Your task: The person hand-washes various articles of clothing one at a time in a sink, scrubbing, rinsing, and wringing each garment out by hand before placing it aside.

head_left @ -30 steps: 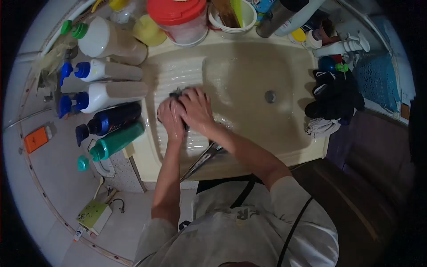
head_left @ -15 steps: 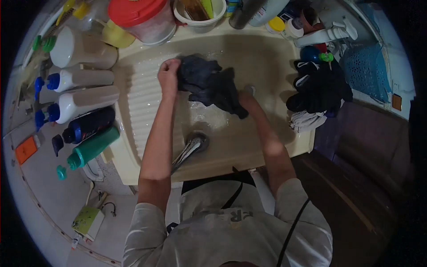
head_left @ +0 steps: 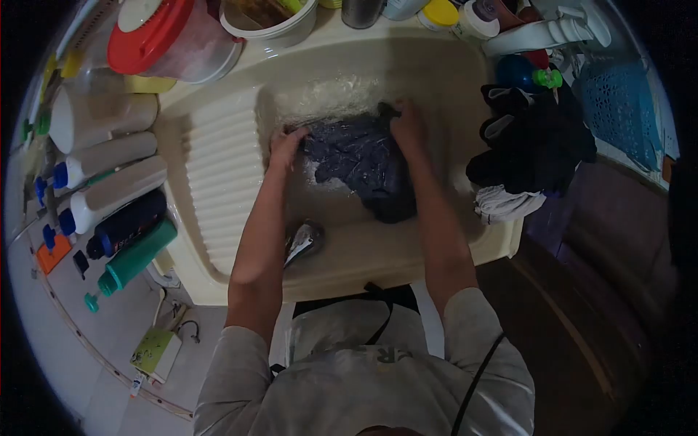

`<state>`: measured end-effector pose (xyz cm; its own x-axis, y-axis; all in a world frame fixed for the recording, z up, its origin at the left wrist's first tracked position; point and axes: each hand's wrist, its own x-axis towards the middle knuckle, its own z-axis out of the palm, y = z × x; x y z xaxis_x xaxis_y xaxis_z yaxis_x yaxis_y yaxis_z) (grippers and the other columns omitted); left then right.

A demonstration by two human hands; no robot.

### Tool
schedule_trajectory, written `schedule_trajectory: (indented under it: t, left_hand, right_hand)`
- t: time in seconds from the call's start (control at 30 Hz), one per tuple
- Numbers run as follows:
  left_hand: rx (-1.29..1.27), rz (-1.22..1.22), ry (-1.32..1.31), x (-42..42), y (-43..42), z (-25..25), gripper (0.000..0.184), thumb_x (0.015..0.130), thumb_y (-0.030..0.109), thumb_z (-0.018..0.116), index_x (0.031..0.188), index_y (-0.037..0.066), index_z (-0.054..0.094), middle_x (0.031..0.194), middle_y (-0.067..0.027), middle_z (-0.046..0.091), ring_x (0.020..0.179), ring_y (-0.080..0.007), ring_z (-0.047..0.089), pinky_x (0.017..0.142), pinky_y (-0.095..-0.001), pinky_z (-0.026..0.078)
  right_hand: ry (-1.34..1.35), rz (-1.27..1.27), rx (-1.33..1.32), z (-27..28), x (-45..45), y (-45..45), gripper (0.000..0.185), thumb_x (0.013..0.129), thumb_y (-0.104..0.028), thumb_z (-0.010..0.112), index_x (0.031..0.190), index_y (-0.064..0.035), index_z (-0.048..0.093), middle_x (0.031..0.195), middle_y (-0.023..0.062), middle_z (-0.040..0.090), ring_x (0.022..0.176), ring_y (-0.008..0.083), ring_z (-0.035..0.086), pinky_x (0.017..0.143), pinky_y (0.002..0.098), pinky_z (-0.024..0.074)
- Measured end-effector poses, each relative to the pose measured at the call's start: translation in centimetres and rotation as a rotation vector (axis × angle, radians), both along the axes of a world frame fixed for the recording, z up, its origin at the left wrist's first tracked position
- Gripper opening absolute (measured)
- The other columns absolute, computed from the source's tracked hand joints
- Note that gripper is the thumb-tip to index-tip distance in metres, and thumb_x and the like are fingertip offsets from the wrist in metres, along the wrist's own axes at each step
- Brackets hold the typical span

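A wet dark cloth [head_left: 360, 160] lies spread between my hands in the water of the cream sink [head_left: 349, 280]. My left hand [head_left: 287, 144] pinches its left corner, beside the ribbed washboard part [head_left: 222, 174]. At the cloth's upper right corner, my right hand [head_left: 407, 125] has its fingers closed on the fabric. Splashing water shows just above the cloth. The metal faucet [head_left: 304, 240] is below it, near the front edge of the sink.
Several bottles [head_left: 120, 192] line the left side. A red-lidded bucket [head_left: 145, 36] and a white tub [head_left: 273, 25] stand along the back. Dark clothes [head_left: 538, 145] and a pale cloth [head_left: 509, 205] lie on the right rim, near a blue basket [head_left: 618, 116].
The cloth went from bunched under both hands on the washboard to spread out in the basin. My right hand has since moved up and away from me with its corner.
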<state>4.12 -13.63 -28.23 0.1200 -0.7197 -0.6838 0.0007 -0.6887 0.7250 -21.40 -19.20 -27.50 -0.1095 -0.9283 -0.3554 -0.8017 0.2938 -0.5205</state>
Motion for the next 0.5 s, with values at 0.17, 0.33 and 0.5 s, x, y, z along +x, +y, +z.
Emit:
schedule_trajectory:
  t: [0.17, 0.33, 0.5]
  left_hand:
    - [0.310, 0.547, 0.867, -4.0, -1.5, 6.6, 0.045, 0.080, 0.045, 0.058, 0.106, 0.009, 0.058, 0.101, -0.0072, 0.060, 0.095, -0.0228, 0.054, 0.084, -0.0357, 0.043]
    - [0.091, 0.238, 1.403, -4.6, -0.2, -0.3, 0.035, 0.087, 0.042, 0.050, 0.107, 0.013, 0.055, 0.077, -0.0031, 0.057, 0.076, -0.0157, 0.053, 0.075, -0.0301, 0.045]
    - [0.403, 0.411, 0.827, -3.8, 1.4, 4.4, 0.059, 0.085, 0.055, 0.049, 0.118, 0.006, 0.052, 0.108, -0.0096, 0.061, 0.099, -0.0242, 0.058, 0.086, -0.0376, 0.048]
  right_hand:
    - [-0.507, 0.259, -0.004, 0.4, 8.5, 3.5, 0.044, 0.070, -0.008, 0.056, 0.113, 0.0006, 0.051, 0.102, 0.0217, 0.058, 0.094, 0.0339, 0.057, 0.081, 0.0358, 0.0456]
    - [-0.271, 0.635, -0.319, 10.2, 15.4, 8.6, 0.020, 0.070, -0.028, 0.064, 0.077, -0.0090, 0.059, 0.081, 0.0148, 0.059, 0.078, 0.0294, 0.061, 0.067, 0.0427, 0.0484]
    - [-0.131, 0.115, -0.454, 0.7, 6.0, -2.7, 0.025, 0.081, -0.028, 0.053, 0.071, -0.0082, 0.064, 0.075, 0.0163, 0.062, 0.071, 0.0352, 0.061, 0.060, 0.0470, 0.0464]
